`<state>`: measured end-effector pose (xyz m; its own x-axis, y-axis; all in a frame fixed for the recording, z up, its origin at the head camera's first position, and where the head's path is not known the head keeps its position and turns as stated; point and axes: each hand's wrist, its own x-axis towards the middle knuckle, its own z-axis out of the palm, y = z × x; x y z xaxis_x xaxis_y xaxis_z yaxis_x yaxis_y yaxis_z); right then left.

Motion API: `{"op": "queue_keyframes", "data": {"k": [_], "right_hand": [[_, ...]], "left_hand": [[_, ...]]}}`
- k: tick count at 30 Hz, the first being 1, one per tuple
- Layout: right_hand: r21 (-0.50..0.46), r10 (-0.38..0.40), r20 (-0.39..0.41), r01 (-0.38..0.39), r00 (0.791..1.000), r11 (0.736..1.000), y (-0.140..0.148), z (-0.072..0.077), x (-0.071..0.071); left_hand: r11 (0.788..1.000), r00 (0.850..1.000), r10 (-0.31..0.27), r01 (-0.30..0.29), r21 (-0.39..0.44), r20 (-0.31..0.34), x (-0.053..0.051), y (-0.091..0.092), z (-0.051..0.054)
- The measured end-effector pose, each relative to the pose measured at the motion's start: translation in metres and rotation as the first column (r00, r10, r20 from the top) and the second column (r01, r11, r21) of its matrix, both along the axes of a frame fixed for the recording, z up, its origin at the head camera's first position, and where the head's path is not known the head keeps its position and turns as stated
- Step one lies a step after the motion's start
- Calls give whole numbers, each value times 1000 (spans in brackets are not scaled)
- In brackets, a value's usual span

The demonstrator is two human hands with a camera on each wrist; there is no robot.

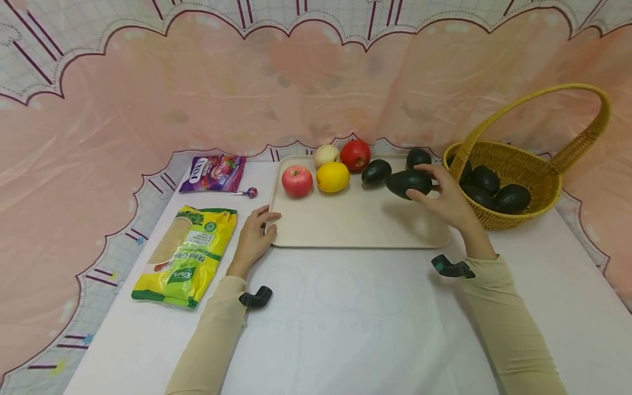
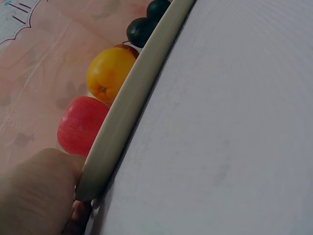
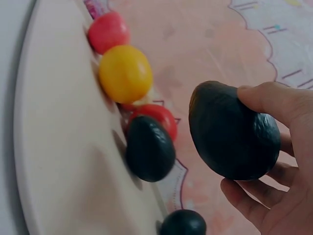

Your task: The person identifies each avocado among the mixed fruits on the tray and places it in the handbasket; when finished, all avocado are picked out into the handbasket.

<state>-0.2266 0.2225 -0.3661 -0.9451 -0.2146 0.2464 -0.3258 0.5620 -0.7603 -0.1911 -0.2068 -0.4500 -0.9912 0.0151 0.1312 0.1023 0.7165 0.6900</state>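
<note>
Above the right part of a beige tray (image 1: 345, 230), my right hand (image 1: 446, 200) holds a dark avocado (image 1: 408, 184) between thumb and fingers. The right wrist view shows this avocado (image 3: 232, 132) raised off the tray. My left hand (image 1: 254, 236) grips the tray's left edge, thumb on the rim and fingers beside it; in the left wrist view some fingers are hidden below the rim. On the tray lie a red apple (image 1: 297, 181), a yellow-orange fruit (image 1: 333, 177), a pale round fruit (image 1: 326, 156), a red pomegranate-like fruit (image 1: 355, 155) and two more avocados, one of them (image 1: 377, 171) beside the pomegranate-like fruit.
A yellow wicker basket (image 1: 548, 192) with a tall handle stands right of the tray, holding several avocados (image 1: 512, 198). To the left lie a purple candy bag (image 1: 214, 174), a lollipop (image 1: 252, 192) and a yellow-green food packet (image 1: 190, 258). A patterned cloth hangs behind.
</note>
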Motion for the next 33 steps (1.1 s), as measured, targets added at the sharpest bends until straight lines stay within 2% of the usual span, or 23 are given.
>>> {"op": "queue_keyframes", "data": {"k": [7,16,25,33], "right_hand": [[8,-45,-60,46,997,999,13,7,4],[8,-137,-21,137,990,991,30,19,13],[-44,-164,-35,162,986,986,51,20,14],[-91,-190,-48,185,981,978,62,24,17]], "left_hand": [[1000,1000,1,-1,9,-6,0,0,2],[1000,1000,5,-5,3,3,1,2,3],[1000,1000,1,0,30,-9,2,2,4],[1000,1000,0,0,22,0,2,1,4]]}}
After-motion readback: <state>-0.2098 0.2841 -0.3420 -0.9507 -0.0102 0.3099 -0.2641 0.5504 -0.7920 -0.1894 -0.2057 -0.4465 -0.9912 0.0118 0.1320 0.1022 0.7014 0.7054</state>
